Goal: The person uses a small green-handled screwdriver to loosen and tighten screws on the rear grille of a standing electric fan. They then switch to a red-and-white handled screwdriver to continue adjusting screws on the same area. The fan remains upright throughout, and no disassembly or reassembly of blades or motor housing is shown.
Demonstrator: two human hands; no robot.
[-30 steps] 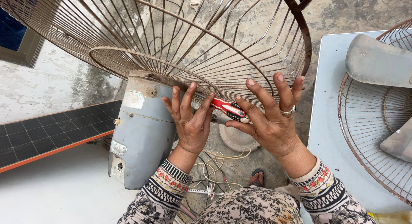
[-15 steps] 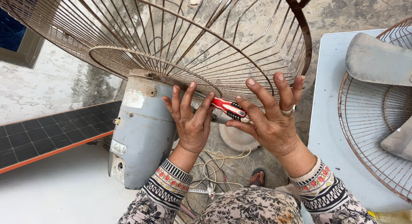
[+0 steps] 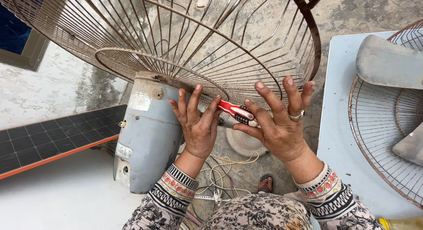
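while the patterned sleeves (image 3: 176,188) frame the near edge, both hands work just below the rusty fan guard (image 3: 176,49): left hand (image 3: 199,126) fingers spread, steadying the red-handled screwdriver (image 3: 235,112) shaft, right hand (image 3: 277,124) fingers fanned, thumb and forefinger pinching its grip. grey motor housing (image 3: 147,137) sits left under the guard; a second fan (image 3: 387,124) lies to the guard's right.
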